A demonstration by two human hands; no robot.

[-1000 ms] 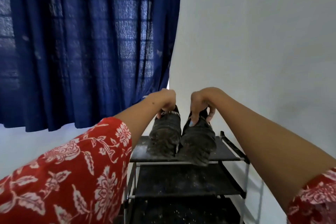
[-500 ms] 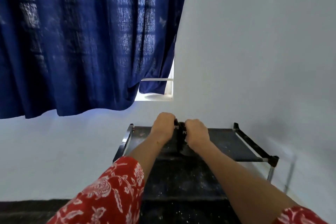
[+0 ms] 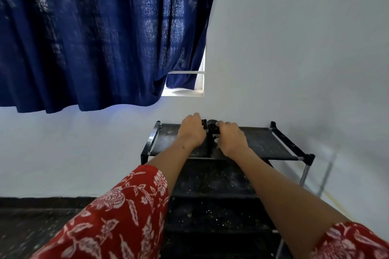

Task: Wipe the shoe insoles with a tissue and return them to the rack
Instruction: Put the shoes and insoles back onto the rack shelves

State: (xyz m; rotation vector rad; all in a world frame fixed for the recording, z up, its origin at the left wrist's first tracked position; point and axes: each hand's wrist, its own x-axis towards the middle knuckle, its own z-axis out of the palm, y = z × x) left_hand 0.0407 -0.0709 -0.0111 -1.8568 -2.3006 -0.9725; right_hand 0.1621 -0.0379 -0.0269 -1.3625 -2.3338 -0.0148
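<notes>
Two black shoes stand side by side on the top shelf of a black shoe rack [image 3: 267, 143] against the white wall. My left hand [image 3: 192, 131] grips the left shoe [image 3: 204, 127] from above, and my right hand [image 3: 230, 139] grips the right shoe [image 3: 213, 130], whose strap carries white lettering. Both hands cover most of the shoes, so only a dark strip shows between them. No tissue or insole is visible.
The rack has lower dusty black shelves [image 3: 212, 176] below the top one, with metal posts [image 3: 304, 174] at the right. A dark blue curtain [image 3: 101, 33] hangs over a window at the upper left. A dark floor [image 3: 31, 223] lies at the lower left.
One second ago both hands held the shoes lifted above the rack by their heels; the shoes have come down onto the top shelf, and my view has tipped downward over the rack.
</notes>
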